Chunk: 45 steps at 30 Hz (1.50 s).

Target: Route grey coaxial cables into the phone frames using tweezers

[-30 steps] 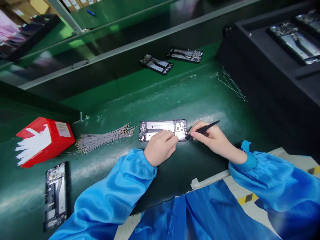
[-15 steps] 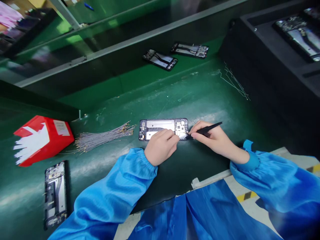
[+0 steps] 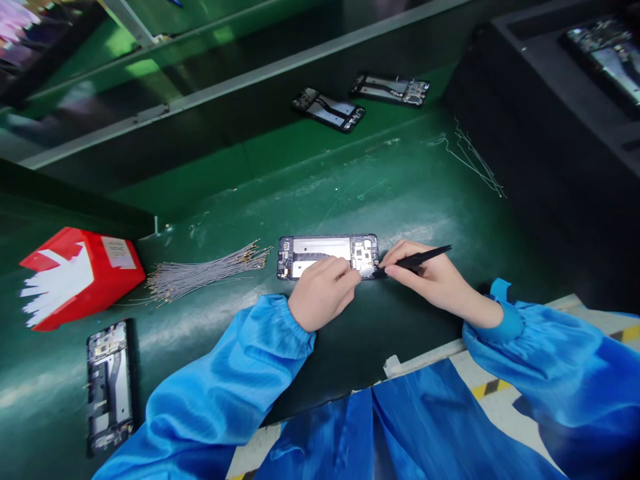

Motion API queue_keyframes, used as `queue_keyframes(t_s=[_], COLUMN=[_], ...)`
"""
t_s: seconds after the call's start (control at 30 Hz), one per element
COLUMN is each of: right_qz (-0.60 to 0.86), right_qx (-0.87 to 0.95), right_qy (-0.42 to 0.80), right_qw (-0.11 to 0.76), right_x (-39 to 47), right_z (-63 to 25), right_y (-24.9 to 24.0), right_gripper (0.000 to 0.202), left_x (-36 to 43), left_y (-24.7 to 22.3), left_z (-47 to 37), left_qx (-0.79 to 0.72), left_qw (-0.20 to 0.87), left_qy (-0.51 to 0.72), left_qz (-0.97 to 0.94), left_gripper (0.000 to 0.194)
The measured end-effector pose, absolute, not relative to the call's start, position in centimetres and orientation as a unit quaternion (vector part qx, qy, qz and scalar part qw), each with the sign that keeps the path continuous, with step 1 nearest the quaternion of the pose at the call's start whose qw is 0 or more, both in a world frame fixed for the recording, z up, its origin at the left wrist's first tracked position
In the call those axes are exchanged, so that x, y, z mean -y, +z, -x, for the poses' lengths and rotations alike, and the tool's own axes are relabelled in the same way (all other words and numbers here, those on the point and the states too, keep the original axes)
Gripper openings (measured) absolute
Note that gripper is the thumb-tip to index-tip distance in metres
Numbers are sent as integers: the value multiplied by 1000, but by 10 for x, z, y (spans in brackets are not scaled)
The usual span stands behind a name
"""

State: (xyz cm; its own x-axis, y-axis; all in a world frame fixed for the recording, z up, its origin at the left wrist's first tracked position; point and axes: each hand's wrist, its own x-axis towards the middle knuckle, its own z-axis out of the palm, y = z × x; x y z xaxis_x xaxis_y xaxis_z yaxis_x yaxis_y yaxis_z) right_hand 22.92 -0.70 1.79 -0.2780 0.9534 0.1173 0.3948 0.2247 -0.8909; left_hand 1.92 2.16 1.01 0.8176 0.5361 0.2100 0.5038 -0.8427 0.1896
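Observation:
An opened phone (image 3: 320, 247), its inner parts bare, lies lengthwise on the green bench in front of me. My left hand (image 3: 325, 293) rests over its near edge, fingers curled and pressed together; what they hold is hidden. My right hand (image 3: 425, 275) grips black tweezers (image 3: 420, 257) at the phone's right end, their tip pointing left and down at the board. Between the tweezer tip and my left fingertips shows a small white piece (image 3: 367, 272); I cannot tell what it is. A bundle of thin grey cables (image 3: 207, 272) lies left of the phone.
A red box (image 3: 113, 280) with white strips stands at the left, another opened phone (image 3: 109, 387) below it. Two more opened phones (image 3: 327, 110) lie at the back. Loose wires (image 3: 475, 160) lie near a black tray stack (image 3: 540, 147) holding a phone at the right.
The view has shifted slightly. Both hands keep nearly the same place at the phone, and the tweezers are still in my right hand.

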Motion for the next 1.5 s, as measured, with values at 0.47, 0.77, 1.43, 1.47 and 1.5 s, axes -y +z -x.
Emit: queue_keyframes(t_s=[0.47, 0.77, 1.43, 1.47, 1.5], right_qz=[384, 402, 433, 432, 433], right_qx=[797, 854, 859, 858, 857], right_qy=[327, 215, 219, 223, 227], right_qw=[332, 251, 164, 163, 160], right_x=[10, -20, -21, -22, -24], right_z=[-229, -235, -221, -221, -222], right_y=[18, 23, 18, 19, 19], right_gripper=[8, 16, 28, 28, 29], left_x=[-22, -25, -21, -21, -20], left_y=[13, 21, 9, 8, 8], left_z=[-18, -23, -15, -15, -14], left_qx=[-274, -326, -283, -280, -277], left_qw=[46, 65, 212, 208, 200], left_qy=[114, 99, 191, 194, 196], left_qz=[-954, -938, -916, -917, -919], left_gripper=[22, 18, 29, 29, 28])
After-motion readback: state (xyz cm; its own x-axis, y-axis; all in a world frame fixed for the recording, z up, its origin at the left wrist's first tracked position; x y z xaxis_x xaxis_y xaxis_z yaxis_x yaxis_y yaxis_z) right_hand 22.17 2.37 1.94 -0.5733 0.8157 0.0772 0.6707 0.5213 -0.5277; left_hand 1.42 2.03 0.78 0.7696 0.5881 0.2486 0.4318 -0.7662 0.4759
